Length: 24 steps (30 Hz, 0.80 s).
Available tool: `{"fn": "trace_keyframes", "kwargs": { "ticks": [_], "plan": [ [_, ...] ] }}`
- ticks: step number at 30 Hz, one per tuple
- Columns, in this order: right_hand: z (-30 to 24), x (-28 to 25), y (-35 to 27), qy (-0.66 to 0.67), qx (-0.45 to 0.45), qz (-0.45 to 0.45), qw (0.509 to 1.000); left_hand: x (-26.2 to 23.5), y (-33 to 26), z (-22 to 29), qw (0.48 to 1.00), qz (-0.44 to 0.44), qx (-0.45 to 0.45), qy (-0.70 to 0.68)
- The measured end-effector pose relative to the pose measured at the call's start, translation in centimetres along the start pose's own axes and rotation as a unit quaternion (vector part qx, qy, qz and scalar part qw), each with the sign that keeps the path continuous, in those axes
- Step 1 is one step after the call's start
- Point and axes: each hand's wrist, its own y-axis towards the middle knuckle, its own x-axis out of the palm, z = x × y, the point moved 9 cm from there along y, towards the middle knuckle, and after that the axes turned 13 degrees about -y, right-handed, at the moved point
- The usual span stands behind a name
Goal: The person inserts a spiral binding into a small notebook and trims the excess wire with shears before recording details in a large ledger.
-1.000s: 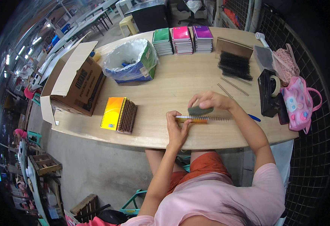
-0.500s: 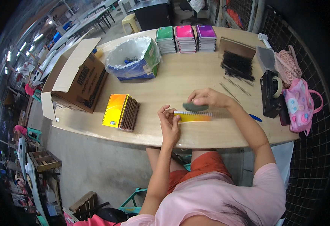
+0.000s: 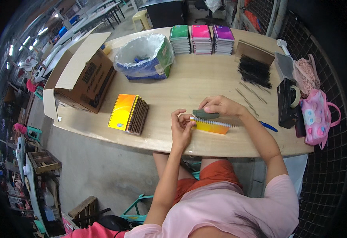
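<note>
A small orange-yellow notebook (image 3: 212,127) with a white spiral coil (image 3: 217,122) along its far edge lies near the table's front edge. My left hand (image 3: 181,127) pinches the notebook's left end at the coil. My right hand (image 3: 221,105) holds a dark green-grey tool (image 3: 205,114) against the coil's left part. A stack of bound orange notebooks (image 3: 129,113) lies to the left.
An open cardboard box (image 3: 82,77) and a plastic-lined box (image 3: 145,59) stand at the left back. Green, pink and purple notebook stacks (image 3: 201,39) sit at the far edge. Black coils (image 3: 254,70), loose spirals (image 3: 248,97), a tape dispenser (image 3: 290,102), a blue pen (image 3: 269,127) and a pink bag (image 3: 316,117) are at the right.
The notebook has turned so its orange cover shows more. My right hand with the tool has shifted left along the coil, and my left hand has closed on the notebook's end.
</note>
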Motion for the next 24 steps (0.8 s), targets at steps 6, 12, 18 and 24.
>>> {"fn": "trace_keyframes", "kwargs": {
  "ticks": [6, 12, 18, 24],
  "plan": [
    [1.3, -0.8, 0.2, -0.082, 0.024, 0.052, 0.995, -0.1, 0.0, -0.1, 1.000, -0.010, 0.000, -0.012],
    [0.4, -3.9, -3.5, -0.298, -0.003, 0.210, 0.931, -0.1, -0.2, 0.6, 0.996, 0.012, -0.007, -0.083],
    [5.0, -6.1, -18.7, -0.303, 0.227, 0.331, 0.864, -1.4, -1.7, 2.2, 0.992, 0.064, -0.013, -0.105],
    [5.2, -2.0, -25.8, -0.523, 0.275, 0.306, 0.746, 1.0, -1.9, 3.1, 0.995, 0.020, -0.021, -0.094]
  ]
}}
